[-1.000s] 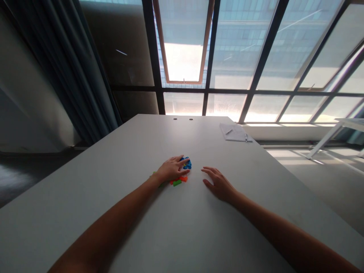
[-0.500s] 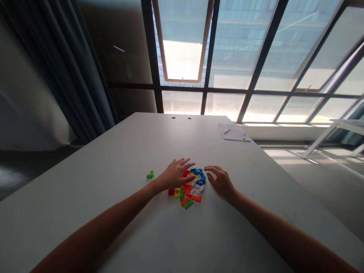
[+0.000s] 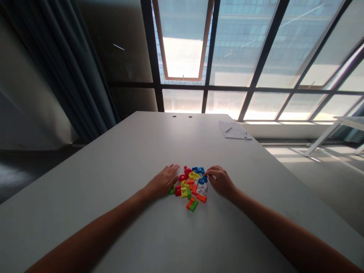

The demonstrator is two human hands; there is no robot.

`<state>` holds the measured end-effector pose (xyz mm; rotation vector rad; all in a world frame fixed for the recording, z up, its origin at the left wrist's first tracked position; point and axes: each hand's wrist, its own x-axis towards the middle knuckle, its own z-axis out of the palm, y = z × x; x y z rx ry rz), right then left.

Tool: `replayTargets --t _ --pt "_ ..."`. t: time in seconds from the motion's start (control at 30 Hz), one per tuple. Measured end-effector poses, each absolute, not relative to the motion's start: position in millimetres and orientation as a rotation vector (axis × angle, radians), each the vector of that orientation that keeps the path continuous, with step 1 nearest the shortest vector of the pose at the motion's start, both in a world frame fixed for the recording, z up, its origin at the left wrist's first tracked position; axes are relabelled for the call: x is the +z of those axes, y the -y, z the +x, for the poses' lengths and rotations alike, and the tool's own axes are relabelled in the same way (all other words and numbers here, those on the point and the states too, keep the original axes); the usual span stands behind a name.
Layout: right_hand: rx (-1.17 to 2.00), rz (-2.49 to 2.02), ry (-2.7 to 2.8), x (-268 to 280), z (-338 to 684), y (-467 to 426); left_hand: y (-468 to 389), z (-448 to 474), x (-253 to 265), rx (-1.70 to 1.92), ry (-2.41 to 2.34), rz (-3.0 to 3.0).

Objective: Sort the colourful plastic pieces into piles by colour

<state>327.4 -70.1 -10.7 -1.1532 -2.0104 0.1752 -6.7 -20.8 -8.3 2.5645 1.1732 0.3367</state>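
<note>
A loose pile of small plastic toy blocks in red, yellow, blue, white, orange and green lies on the white table between my hands. My left hand [image 3: 164, 181] rests flat along the pile's left side, fingers stretched out, beside a red block [image 3: 178, 190] and partly covering a green block [image 3: 172, 190]. On the right, my right hand [image 3: 220, 182] has its fingers loosely bent, with the tips at the edge of the blue blocks [image 3: 203, 180]. No block shows lifted in either hand. A green block [image 3: 193, 205] and an orange one lie together at the near edge.
The white table [image 3: 136, 151] stretches away to a row of windows. Paper sheets [image 3: 234, 130] with pens lie near its far right edge. A dark curtain [image 3: 85, 76] hangs at the left, and a white table frame [image 3: 324, 136] stands at the right.
My left hand has moved off the top of the pile to its left side. The green block that lay apart on the left is now against the pile. My right fingers have bent inward.
</note>
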Motion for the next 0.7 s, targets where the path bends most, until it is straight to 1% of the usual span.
replayTargets --t 0.13,0.23,0.43,0.57,0.7 --pt "0.16 -1.23 2.021 -7.2 327.7 71.5 38.1 23.7 -1.7 0.354 -1.074 2.474" --pt "0.079 -1.309 2.084 -2.2 332.4 72.4 40.6 29.1 3.6 0.393 -1.039 2.41" --pt "-0.072 -1.604 2.195 6.7 352.1 65.4 0.2 -19.7 7.6 0.508 -1.093 2.607" --pt "-0.035 -1.782 2.213 5.8 360.9 54.7 -21.8 -46.1 -3.0 0.499 -1.179 2.714" --pt "0.002 -1.827 2.242 4.3 362.6 51.5 -21.2 -44.5 -10.6 0.555 -1.197 2.739"
